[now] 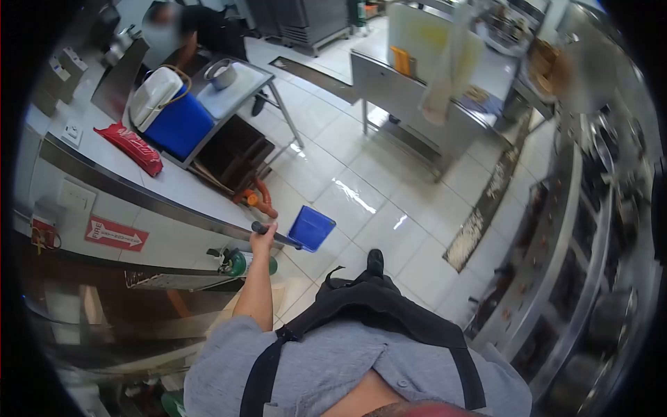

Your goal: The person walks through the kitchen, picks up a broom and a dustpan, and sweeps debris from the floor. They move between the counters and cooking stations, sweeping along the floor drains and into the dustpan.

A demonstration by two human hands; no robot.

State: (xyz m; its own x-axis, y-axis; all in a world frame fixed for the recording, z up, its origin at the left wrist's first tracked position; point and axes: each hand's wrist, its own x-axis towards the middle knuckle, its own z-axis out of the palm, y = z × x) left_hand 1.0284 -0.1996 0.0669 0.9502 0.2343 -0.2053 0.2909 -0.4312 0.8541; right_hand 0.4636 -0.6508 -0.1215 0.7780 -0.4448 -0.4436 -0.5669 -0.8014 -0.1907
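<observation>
1. Floor point(361, 160) of white glossy tiles is seen across a commercial kitchen, with light reflected from it; a long drain grate point(479, 215) is set into it beside a steel cooking range point(556, 264) on the right.
2. A steel table point(240, 94) is placed at the upper left, and a blue cooler point(177, 121) with a white lid and a metal bowl point(222, 73) are carried on it. A second steel counter point(403, 97) is seen well apart from it, towards the top middle.
3. Another person point(201, 31) in dark clothes is seen bent over behind the table.
4. A red sign point(114, 234) is fixed to the tiled wall at the left; "FIRE" and a white arrow can be read on it. White lettering on a red bag point(132, 147) higher up is too small to be read.
5. A blue dustpan point(310, 227), square and plain, is held low over the floor, near a black shoe point(375, 260).
6. Its dark handle point(281, 238) is gripped by the left hand point(264, 240), with the fingers wrapped tightly round the end.
7. A green cylinder point(237, 263) is seen just beside the forearm.
</observation>
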